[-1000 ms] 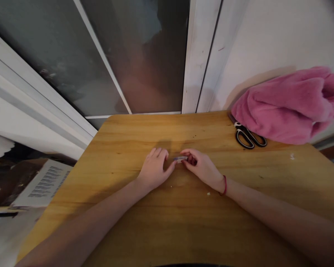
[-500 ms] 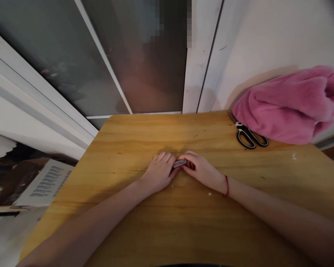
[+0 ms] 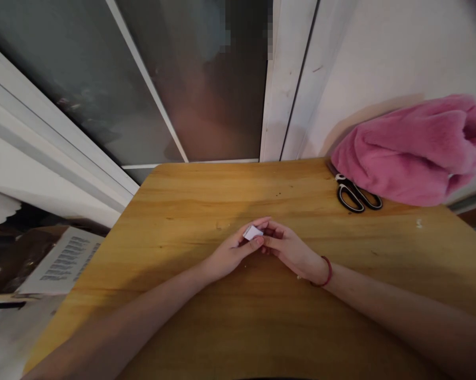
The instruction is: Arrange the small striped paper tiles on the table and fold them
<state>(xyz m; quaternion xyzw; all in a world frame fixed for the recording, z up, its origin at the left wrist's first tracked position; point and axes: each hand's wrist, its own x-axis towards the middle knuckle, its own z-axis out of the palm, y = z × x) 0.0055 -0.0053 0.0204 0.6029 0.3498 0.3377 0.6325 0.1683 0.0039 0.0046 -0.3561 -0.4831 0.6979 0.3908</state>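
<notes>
A small white rectangular packet with a dark-lined edge, perhaps folded paper, is held between my two hands over the middle of the wooden table. My left hand is closed on it, thumb across its near side and fingers behind. My right hand, with a red band at the wrist, pinches the packet's right end. Some of the right fingertips are hidden behind the packet and the left thumb.
Black-handled scissors lie at the back right, blades under a pink plush cloth. A glass-panelled door stands behind the table. A printed cardboard box sits to the left, below the tabletop. White scraps lie on the right.
The packet has been turned from its striped, layered edge to its flat white face. My left hand has rolled from palm down to thumb up, and both hands now meet around the packet.
</notes>
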